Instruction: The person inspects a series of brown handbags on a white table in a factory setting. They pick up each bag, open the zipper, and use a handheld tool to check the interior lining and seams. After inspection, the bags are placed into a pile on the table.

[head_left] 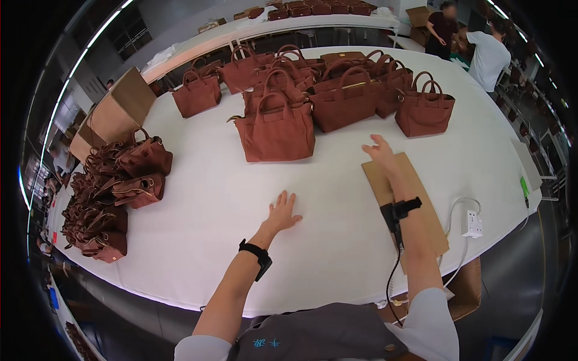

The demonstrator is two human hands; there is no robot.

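My left hand (282, 215) is over the middle of the white table (198, 240), fingers spread and nothing in them. Whether its palm touches the cloth I cannot tell. Farther right, my right hand (380, 154) reaches forward with its fingers apart and slightly curled, also holding nothing. Beneath that forearm lies a flat piece of brown cardboard (421, 198). Beyond my hands stand several reddish-brown handbags with twin handles. Closest is a large handbag (277, 135) at the centre; a smaller handbag (424, 114) stands upright at the right, apart from my right hand.
A heap of brown handbags (99, 204) fills the table's left side, with a large cardboard box (114, 111) behind it. A white power strip (472, 224) with cables lies at the right edge. Two people (489, 57) stand at the far right. More bags rest on a back table (355, 21).
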